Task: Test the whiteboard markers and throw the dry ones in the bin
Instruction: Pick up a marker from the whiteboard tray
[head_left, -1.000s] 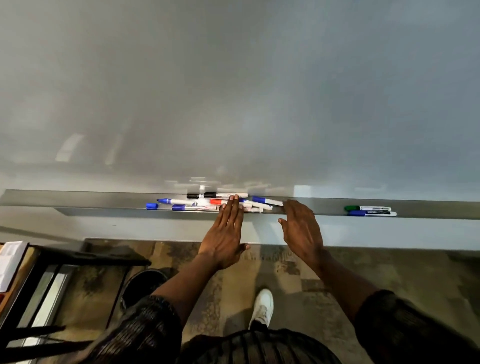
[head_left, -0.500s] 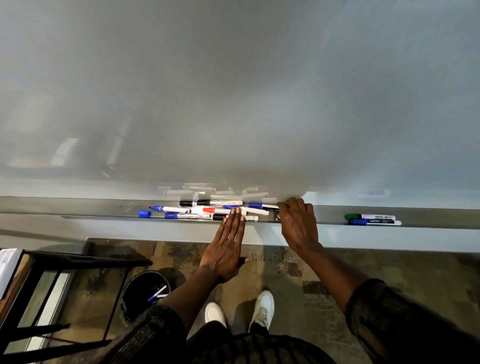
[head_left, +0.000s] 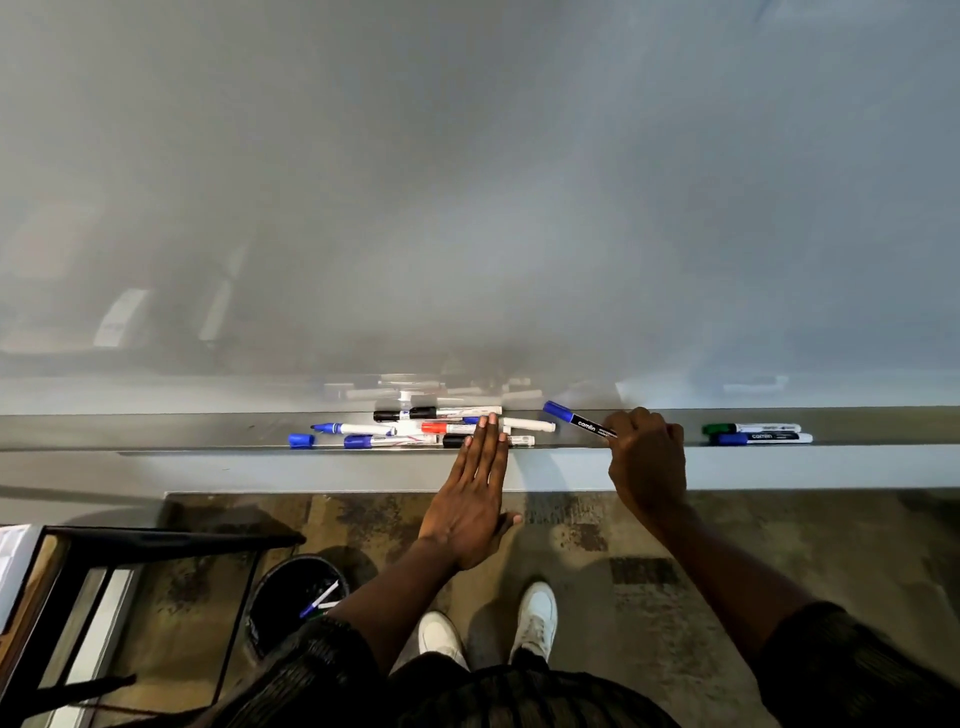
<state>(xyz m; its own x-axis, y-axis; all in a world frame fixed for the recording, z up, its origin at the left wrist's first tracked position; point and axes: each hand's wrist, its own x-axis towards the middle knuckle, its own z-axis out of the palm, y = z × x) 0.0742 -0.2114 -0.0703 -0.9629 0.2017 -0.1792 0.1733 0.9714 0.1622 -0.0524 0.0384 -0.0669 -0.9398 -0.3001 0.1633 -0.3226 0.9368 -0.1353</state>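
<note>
Grey, glossy whiteboard filled the upper view and carried dim reflections, including those of the markers below it. Along its lower edge ran a metal tray.

The right hand had its fingers curled round the barrel of a blue-capped marker. That marker was tilted, its capped end pointing up and to the left of those fingers.

The left hand was flat, fingers straight and together, holding nothing. Its fingertips reached a heap of markers in the tray; contact could not be determined. Further left of those fingertips lay a loose blue cap.

To the right of the right hand's fingers, in the tray and apart from them, lay a green-capped marker and a second blue-capped marker, side by side.

Below the left wrist stood a dark round bin on mottled brown carpet, with a discarded marker inside. A black-framed table stood left of the bin. White shoes showed between the forearms.
</note>
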